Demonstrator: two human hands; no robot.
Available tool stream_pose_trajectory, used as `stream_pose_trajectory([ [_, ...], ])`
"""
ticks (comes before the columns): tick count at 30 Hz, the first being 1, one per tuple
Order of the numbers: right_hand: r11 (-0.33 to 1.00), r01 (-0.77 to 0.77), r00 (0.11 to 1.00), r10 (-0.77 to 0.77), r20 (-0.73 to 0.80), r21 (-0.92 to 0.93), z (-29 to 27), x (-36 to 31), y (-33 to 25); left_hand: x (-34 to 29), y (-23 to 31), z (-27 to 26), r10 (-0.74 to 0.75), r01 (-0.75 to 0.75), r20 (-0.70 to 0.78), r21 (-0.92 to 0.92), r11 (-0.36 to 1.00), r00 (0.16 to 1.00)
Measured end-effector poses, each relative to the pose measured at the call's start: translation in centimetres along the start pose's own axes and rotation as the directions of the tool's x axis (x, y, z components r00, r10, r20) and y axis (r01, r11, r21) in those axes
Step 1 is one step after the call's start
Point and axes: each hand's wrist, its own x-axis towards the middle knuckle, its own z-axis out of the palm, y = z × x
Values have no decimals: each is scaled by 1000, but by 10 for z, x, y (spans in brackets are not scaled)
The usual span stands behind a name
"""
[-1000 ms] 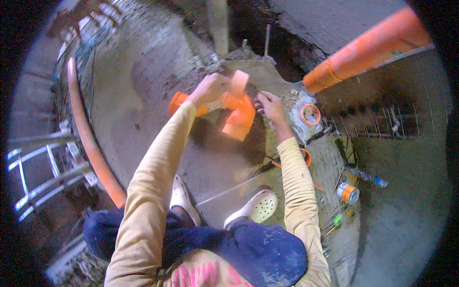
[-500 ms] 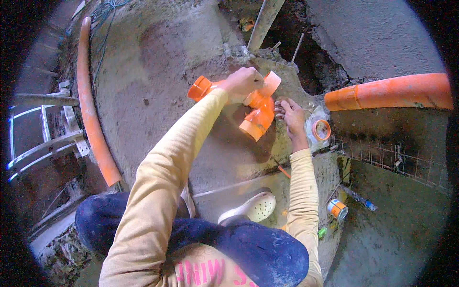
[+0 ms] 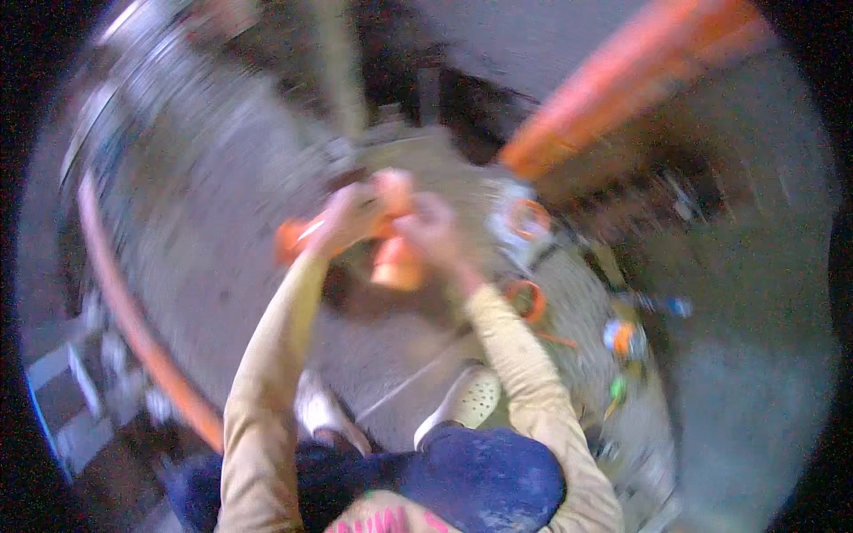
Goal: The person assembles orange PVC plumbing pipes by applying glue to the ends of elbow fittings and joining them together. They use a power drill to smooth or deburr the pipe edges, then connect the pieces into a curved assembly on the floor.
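Motion blur softens the whole view. Above the ground in front of me is an orange plastic pipe fitting [image 3: 397, 264] with several open ends, one pointing down toward me. My left hand [image 3: 345, 220] is closed around its left part, and an orange end [image 3: 289, 241] sticks out beyond the wrist. On the fitting's right side my right hand [image 3: 433, 233] lies against it, its fingers smeared by motion, so their grip is unclear. Right of my right forearm, an orange ring [image 3: 526, 302] lies on the ground.
A thick orange pipe [image 3: 613, 84] runs to the upper right beside a dark pit. A longer orange pipe [image 3: 133, 306] curves along the left. Right of me lie a plastic bag [image 3: 515, 233] with an orange ring, a can [image 3: 625, 339] and a green item [image 3: 617, 387].
The view has swung, shifting the surroundings. My right hand has moved from beside the fitting onto its right side. My left hand still holds the fitting. The orange ring by my forearm now shows.
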Motion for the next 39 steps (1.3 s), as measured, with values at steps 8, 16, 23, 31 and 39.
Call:
stream_pose_trajectory([
  [8,971,-131,940,57,-337,-202,-34,-91,-28,-33,77,26,-67,154,193,-486,860,979],
  [16,128,-615,774,-92,-627,-778,-177,-227,-40,-32,74,65,40,77,189,-574,815,981],
  [23,717,-353,777,-134,-616,-601,-122,-258,-46,-42,146,109,100,286,350,-875,391,932],
  [31,731,-24,883,-304,-357,-682,-38,-277,-21,-80,248,115,178,702,698,-600,-385,694],
  [39,8,-829,559,-3,-829,-559,-263,-467,7,-48,269,63,340,390,619,-744,543,708],
])
